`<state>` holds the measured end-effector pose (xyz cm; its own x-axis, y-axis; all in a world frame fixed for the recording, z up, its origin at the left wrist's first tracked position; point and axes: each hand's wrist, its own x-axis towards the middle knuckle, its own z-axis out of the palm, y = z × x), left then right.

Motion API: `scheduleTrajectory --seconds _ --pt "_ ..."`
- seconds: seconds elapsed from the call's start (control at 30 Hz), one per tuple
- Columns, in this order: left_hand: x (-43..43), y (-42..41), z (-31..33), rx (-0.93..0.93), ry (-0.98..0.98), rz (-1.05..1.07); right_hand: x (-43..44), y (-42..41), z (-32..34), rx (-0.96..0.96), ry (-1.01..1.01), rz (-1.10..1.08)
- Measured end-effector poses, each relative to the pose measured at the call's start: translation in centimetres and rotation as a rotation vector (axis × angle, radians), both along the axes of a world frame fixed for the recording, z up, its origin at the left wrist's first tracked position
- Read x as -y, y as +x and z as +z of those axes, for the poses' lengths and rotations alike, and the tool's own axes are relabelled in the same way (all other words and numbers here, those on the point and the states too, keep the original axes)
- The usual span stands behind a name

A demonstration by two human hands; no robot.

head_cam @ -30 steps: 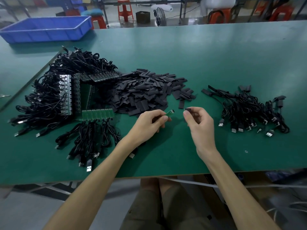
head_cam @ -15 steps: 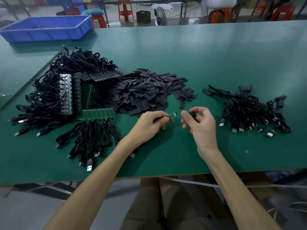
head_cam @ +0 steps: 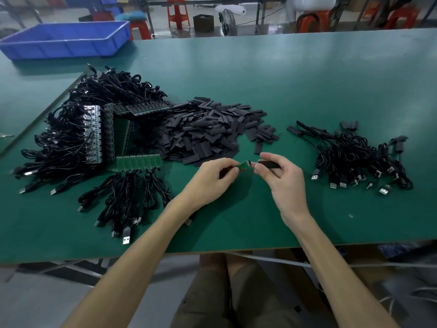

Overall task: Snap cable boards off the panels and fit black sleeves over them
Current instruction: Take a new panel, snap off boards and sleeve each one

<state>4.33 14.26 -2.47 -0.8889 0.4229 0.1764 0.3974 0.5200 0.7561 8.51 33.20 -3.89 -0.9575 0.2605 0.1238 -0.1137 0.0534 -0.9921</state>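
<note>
One left hand; one right hand; one blue tray.

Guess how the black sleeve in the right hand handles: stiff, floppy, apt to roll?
Probably light: the right hand pinches the sleeve with fingertips alone. It looks straight in that grip, so it likely holds its shape somewhat. Sleeves in the pile lie flat, so rolling seems unlikely.

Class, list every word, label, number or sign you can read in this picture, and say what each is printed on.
None can be read.
Board in the left hand: any print too small.
Sleeve in the right hand: plain black.
Panels: markings too small and blurred.
USB plugs: marks too small.
Blue crate: no label shows.
</note>
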Motion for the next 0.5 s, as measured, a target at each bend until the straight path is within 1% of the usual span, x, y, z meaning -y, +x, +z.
scheduleTrajectory --seconds 0.1,0.23,0.3,0.5 --pt "-0.08 0.18 0.19 0.005 -0.003 0.001 0.03 0.02 -0.08 -0.002 -0.016 0.006" --pt "-0.07 0.41 0.30 0.014 0.017 0.000 0.09 0.21 -0.07 -0.019 -0.078 -0.039" --pt "-0.06 0.49 0.32 0.008 0.007 0.000 0.17 0.28 0.01 -0.011 -0.071 -0.046" --pt "-0.03 0.87 0.42 -0.138 -0.101 0.007 0.60 0.66 0.54 -0.024 0.003 -0.020"
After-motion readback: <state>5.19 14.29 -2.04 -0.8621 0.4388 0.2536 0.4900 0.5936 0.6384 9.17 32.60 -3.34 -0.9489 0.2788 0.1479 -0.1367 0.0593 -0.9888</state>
